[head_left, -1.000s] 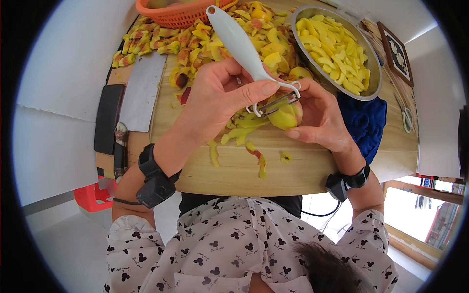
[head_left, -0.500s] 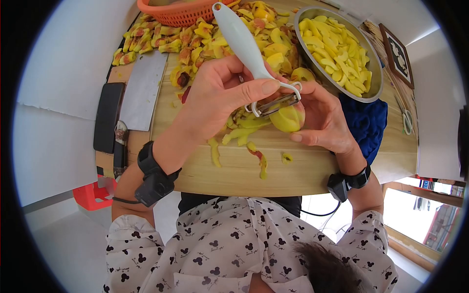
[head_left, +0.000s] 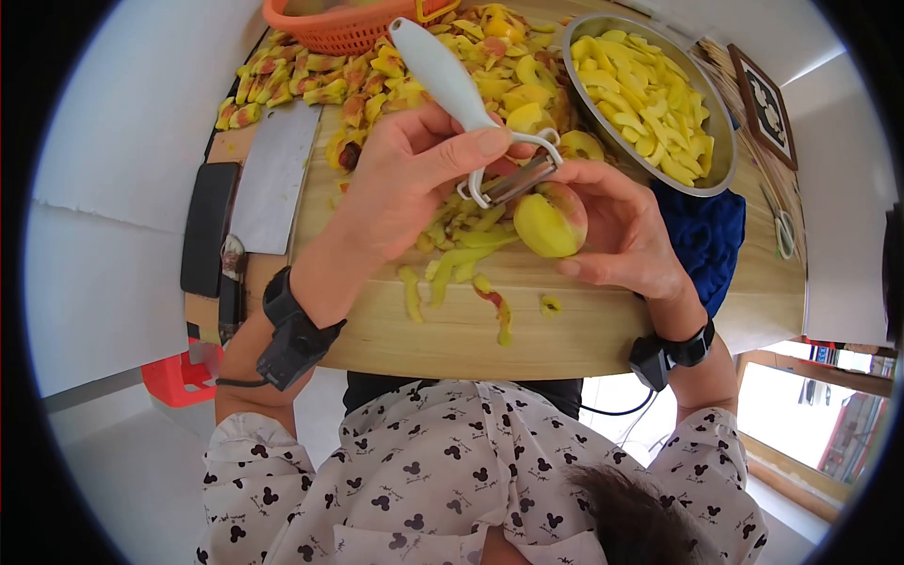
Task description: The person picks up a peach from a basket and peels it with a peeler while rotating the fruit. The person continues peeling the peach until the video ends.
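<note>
My left hand (head_left: 394, 188) is closed round a pale Y-shaped peeler (head_left: 443, 77), its handle slanting up and away and its metal blade down by the fruit. In my right hand (head_left: 629, 231), fingers and thumb grip a peach (head_left: 548, 224). The side of it facing the peeler is bare and yellow, while reddish skin remains along the top and right. The blade sits just above and left of the peach. Below the hands, thin peel strips (head_left: 461, 259) lie on the wooden table (head_left: 424, 344).
A metal bowl (head_left: 730, 155) of yellow slices stands at the back right, beside a dark blue cloth (head_left: 697, 245). Peel and fruit scraps (head_left: 377, 80) cover the back, near an orange basket (head_left: 344, 33). At left lie a phone (head_left: 209, 229) and a grey sheet (head_left: 275, 179); scissors (head_left: 784, 234) are far right.
My left hand has drawn the peeler a little to the left, off the peach. More of the peach's peeled side and its red skin now shows.
</note>
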`<act>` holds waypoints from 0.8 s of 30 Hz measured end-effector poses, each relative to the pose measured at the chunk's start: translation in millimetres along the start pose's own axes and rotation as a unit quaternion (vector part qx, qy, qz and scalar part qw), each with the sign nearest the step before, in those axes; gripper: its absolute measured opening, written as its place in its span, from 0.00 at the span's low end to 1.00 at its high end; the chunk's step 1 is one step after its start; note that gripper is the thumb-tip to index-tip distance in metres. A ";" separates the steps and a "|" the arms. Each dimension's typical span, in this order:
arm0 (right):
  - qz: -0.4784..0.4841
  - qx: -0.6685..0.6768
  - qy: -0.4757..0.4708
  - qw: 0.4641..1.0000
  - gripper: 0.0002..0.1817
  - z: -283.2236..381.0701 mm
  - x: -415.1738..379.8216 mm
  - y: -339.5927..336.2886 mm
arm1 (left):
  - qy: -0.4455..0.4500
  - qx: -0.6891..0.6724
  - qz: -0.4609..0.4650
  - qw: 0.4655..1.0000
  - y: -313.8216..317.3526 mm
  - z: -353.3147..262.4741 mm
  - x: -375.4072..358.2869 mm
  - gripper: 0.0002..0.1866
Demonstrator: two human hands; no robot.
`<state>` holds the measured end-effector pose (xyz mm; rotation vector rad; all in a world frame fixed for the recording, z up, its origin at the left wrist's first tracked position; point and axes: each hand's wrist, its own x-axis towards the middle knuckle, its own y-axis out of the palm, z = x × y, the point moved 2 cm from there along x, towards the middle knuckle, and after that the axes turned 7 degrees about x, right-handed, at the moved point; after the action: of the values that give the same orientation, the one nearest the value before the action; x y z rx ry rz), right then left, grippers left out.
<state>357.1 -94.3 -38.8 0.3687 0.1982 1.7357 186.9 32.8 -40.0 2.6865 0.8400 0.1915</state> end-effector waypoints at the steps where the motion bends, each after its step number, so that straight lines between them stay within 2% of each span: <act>1: -0.003 -0.009 0.014 1.000 0.36 0.6 0.6 0.0 | 0.009 -0.025 -0.005 1.000 0.0 -0.4 0.5 0.14; 4: -0.008 -0.027 0.000 1.000 0.35 -2.5 2.5 -1.8 | 0.041 -0.024 -0.017 0.999 -4.9 -2.4 1.5 0.13; 17: -0.086 -0.006 0.016 0.996 0.33 -5.0 2.3 -3.9 | 0.027 0.045 -0.031 0.998 3.1 -1.0 -3.4 0.13; 24: -0.108 -0.088 0.035 0.990 0.32 -1.1 0.0 -2.4 | 0.020 0.083 -0.013 0.996 15.2 -1.0 -9.0 0.13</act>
<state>359.0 -93.8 -40.7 0.1512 0.1289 1.5393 187.4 16.1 -34.1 2.8337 0.9398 0.1769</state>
